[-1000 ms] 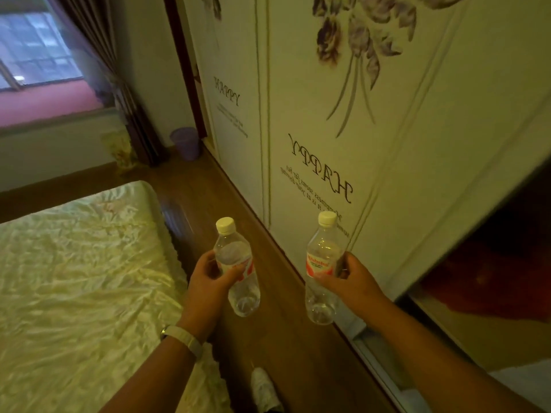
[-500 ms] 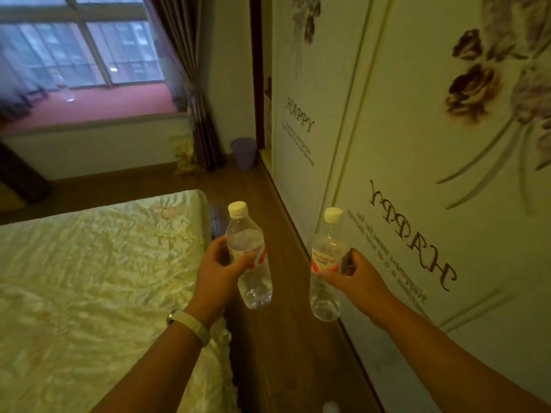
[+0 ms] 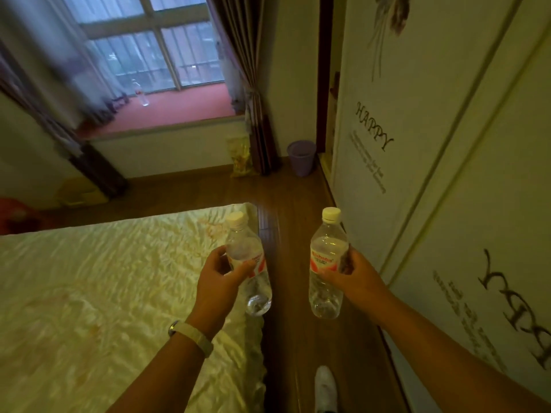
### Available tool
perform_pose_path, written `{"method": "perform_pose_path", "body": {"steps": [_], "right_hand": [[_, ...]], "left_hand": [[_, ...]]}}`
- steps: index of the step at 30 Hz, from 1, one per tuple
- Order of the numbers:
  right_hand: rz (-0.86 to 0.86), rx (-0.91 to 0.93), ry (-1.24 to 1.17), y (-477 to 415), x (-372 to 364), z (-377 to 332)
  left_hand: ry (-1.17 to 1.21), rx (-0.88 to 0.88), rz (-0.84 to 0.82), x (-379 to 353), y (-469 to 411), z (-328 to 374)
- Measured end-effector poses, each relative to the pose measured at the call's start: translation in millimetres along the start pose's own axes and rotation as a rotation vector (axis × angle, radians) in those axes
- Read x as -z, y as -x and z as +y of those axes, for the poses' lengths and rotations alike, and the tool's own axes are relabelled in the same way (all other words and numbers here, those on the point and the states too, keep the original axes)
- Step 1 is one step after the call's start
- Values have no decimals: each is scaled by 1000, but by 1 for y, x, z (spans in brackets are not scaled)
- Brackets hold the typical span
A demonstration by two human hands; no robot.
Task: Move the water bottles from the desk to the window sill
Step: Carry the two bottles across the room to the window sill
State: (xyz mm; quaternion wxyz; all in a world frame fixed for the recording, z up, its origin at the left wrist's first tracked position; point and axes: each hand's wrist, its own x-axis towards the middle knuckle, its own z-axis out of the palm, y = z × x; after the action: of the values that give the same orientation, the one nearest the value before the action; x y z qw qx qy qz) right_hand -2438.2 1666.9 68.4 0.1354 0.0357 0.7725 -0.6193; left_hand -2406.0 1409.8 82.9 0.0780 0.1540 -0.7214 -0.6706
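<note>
Left bottle (image 3: pixel 255 289) sits roughly upright in your left hand (image 3: pixel 219 281), fingers curled round it; right bottle (image 3: pixel 328 251) likewise in your right hand (image 3: pixel 356 277). The window sill (image 3: pixel 185 114) lies ahead and leftward, beyond the bed's (image 3: pixel 104 278) far edge, well apart.

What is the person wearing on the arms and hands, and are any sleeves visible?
No sleeves show: both forearms are bare up to the frame edge. The left hand and right hand have no gloves. The left wrist carries a pale wristband, like a watch strap.
</note>
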Motion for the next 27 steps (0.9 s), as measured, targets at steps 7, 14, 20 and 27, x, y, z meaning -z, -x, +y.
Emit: {"method": "perform_pose_path", "body": {"steps": [7, 14, 20, 27], "right_hand": [[-59, 45, 9, -120, 32, -44], [-86, 41, 0, -200, 41, -69], [-94, 27, 10, -287, 32, -81], [-76, -6, 27, -418, 16, -111]], "left_hand": [[-5, -41, 49, -38, -100, 35], [-3, -23, 66, -63, -179, 50], [2, -2, 66, -71, -266, 39], [49, 56, 39, -78, -411, 27]]}}
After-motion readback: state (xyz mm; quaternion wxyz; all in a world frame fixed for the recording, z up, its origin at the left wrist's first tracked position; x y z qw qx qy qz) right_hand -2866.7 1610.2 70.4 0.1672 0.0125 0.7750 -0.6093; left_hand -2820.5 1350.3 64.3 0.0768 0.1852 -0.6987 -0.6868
